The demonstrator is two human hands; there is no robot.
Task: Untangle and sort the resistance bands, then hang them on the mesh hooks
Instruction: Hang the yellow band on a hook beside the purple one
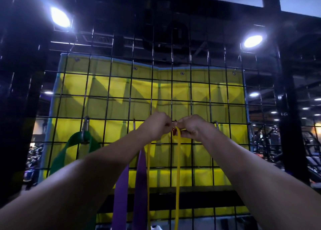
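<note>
A black wire mesh panel (111,84) stands in front of me with metal hooks along one row. Both my hands are raised to a red hook (174,130) at the middle. My left hand (157,125) and my right hand (190,128) pinch the top of a thin yellow band (177,169), which hangs down in two strands. A purple band (140,186) hangs just left of it, its top hidden behind my left forearm. A green band (69,148) hangs from a silver hook (85,129) on the left.
A yellow mat (199,94) hangs behind the mesh. A bare silver hook (216,124) sits right of my right hand, another at the panel's right edge (251,132). Black frame posts flank the panel. Gym machines show dimly at the far right.
</note>
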